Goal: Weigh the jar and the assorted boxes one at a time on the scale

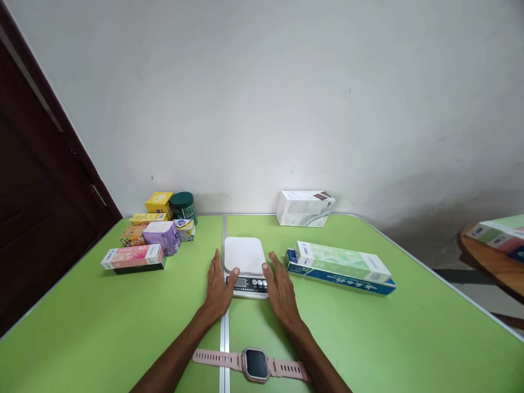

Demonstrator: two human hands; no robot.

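A white digital kitchen scale lies flat on the green table, its plate bare and its dark button panel turned towards me. Along its left side stands my left hand, fingers stretched out and thumb near the display. My right hand is at the opposite side, also with straight fingers, its thumb by the panel's right end. Both hands seem to touch the scale's edges, without gripping it. Closer to me, a smartwatch with a pink strap is laid out flat; my right forearm covers the strap's end.
On the left are a purple box, a pink box, a yellow box and a green jar. A white box stands by the wall. Right of the scale, a green box rests on a blue box.
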